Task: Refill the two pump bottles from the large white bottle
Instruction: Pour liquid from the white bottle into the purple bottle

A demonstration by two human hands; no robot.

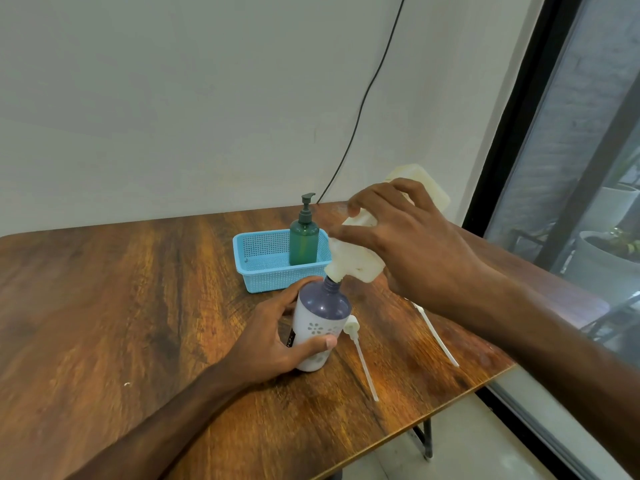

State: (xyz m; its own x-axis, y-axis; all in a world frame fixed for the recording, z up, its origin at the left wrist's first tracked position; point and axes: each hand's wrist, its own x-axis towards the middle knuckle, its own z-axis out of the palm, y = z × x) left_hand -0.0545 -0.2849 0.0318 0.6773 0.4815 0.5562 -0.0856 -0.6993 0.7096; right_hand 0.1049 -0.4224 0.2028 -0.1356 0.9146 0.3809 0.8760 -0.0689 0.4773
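Flowered pump bottle (320,318), black label (290,340) illegible

**Where everything sits**

So the basket (256,258) is toward the back of the table (138,289), capped pump bottle (304,244) standing in its right end. Just in front is the open bottle (320,317), with the big bottle (353,261) tipped onto its neck. One loose pump (360,355) lies just right of it, another pump (438,336) farther right.

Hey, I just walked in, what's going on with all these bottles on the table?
A person is refilling a pump bottle. The right hand tips the large white bottle so its spout meets the open neck of the purple-and-white bottle, which the left hand holds upright on the wooden table. A white pump head lies beside it, and a second pump head lies farther right. The green pump bottle stands in the blue basket, pump on.
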